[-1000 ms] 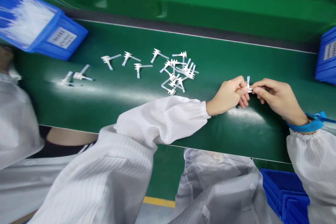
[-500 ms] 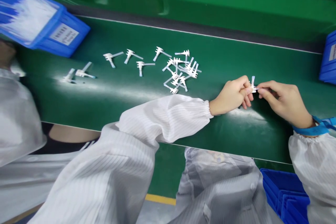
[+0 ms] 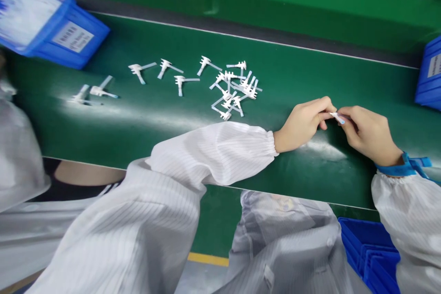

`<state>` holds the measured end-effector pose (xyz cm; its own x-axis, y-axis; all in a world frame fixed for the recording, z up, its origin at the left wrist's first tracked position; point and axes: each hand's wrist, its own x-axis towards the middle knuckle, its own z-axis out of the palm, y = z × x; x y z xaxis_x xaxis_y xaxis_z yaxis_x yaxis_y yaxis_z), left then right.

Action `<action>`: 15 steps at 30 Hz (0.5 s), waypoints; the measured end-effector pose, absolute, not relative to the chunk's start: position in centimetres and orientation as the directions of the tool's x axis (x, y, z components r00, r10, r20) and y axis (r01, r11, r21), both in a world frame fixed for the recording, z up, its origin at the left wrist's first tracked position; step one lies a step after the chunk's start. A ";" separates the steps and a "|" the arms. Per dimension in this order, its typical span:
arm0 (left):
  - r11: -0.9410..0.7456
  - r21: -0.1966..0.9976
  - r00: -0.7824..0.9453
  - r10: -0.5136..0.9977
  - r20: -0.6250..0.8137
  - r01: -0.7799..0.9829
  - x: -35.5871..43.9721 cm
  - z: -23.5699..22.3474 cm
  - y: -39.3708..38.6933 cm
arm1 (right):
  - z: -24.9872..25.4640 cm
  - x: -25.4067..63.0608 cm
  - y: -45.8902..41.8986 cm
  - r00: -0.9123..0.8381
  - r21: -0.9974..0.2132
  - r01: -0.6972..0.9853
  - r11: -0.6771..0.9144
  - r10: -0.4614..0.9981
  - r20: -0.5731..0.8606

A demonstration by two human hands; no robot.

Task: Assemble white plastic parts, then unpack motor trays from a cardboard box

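Note:
My left hand [image 3: 305, 117] pinches a small white plastic fitting with pale tube ends [image 3: 337, 116] over the right part of the green bench. On its other side my right hand [image 3: 368, 128], with a blue band at the wrist, is closed on the same piece. Fingertips cover most of the fitting; one bluish tube end points down to the right. Left of my hands lies a loose pile of similar white fittings with tubes [image 3: 229, 96]. Several more, such as one fitting [image 3: 179, 83], lie singly farther left.
A blue bin [image 3: 82, 32] with a label and white contents stands at the upper left. Another blue bin [image 3: 429, 73] is at the right edge. Blue crates [image 3: 368, 248] sit below the bench [image 3: 155, 133]. A co-worker's white sleeve [image 3: 20, 147] shows at the left.
The fitting has turned between my fingers: its tube end pointed up before and now points down to the right. My hands have drawn closer together. The view has shifted slightly.

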<state>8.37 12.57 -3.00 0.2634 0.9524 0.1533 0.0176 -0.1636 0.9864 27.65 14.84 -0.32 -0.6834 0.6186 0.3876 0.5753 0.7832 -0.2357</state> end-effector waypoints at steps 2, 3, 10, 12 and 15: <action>-0.182 0.983 0.256 0.951 0.172 0.016 8.3 -3.1 12.5 | -0.4 27.7 14.8 -0.665 -0.236 0.600 0.765 0.640 0.384; -0.179 0.984 0.251 0.953 0.169 0.018 8.4 -3.0 12.5 | -0.4 27.7 14.7 -0.650 -0.248 0.617 0.747 0.661 0.374; -0.054 0.997 0.220 0.975 0.042 0.050 8.5 -2.5 12.4 | -0.6 27.8 14.5 -0.548 -0.332 0.692 0.642 0.765 0.337; -0.029 0.999 0.211 0.977 0.021 0.037 8.6 -2.5 12.4 | -0.6 27.7 14.5 -0.532 -0.350 0.692 0.631 0.774 0.345; 0.005 1.000 0.207 0.978 -0.009 0.021 8.6 -2.4 12.5 | -0.5 27.7 14.5 -0.514 -0.378 0.691 0.616 0.786 0.343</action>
<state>8.58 12.47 -2.39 0.2072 0.9783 -0.0094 0.0207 0.0052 0.9998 27.65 14.51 -0.53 -0.5141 0.7863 0.3428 0.6907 0.6164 -0.3780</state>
